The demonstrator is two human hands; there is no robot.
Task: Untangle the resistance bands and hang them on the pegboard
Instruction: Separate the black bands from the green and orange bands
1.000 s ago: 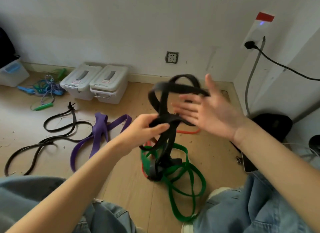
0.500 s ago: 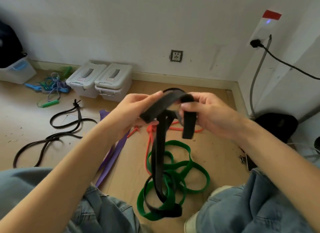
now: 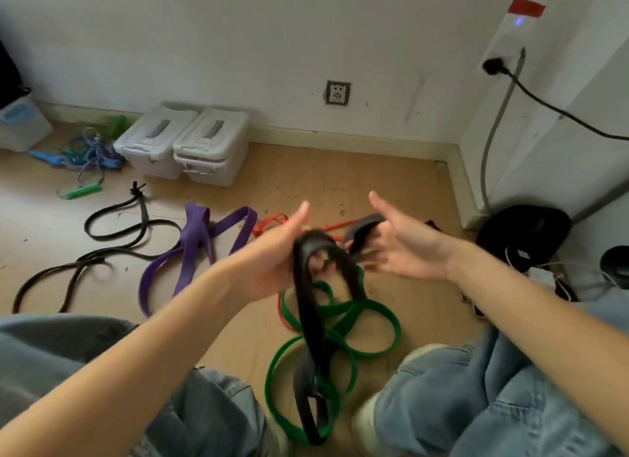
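A wide black resistance band (image 3: 308,307) hangs from my left hand (image 3: 279,256), which is closed around its top loop above the floor. Another loop of the same band (image 3: 362,228) lies over the spread fingers of my right hand (image 3: 408,249), blurred by motion. The band's lower end (image 3: 311,409) drops through a green band (image 3: 377,324) coiled on the wooden floor between my knees. A thin red band (image 3: 270,222) lies just beyond the hands. A purple band (image 3: 195,239) and a narrow black band (image 3: 112,232) lie to the left. No pegboard is in view.
Two lidded plastic boxes (image 3: 185,143) stand against the wall. A heap of blue and green ropes (image 3: 86,154) lies left of them. A black bag (image 3: 524,232) and cables sit by the right wall, under a plugged-in socket (image 3: 493,65).
My hands have dropped lower and moved apart, and the right hand's fingers have spread. The black band's top has split into two loops, one per hand.
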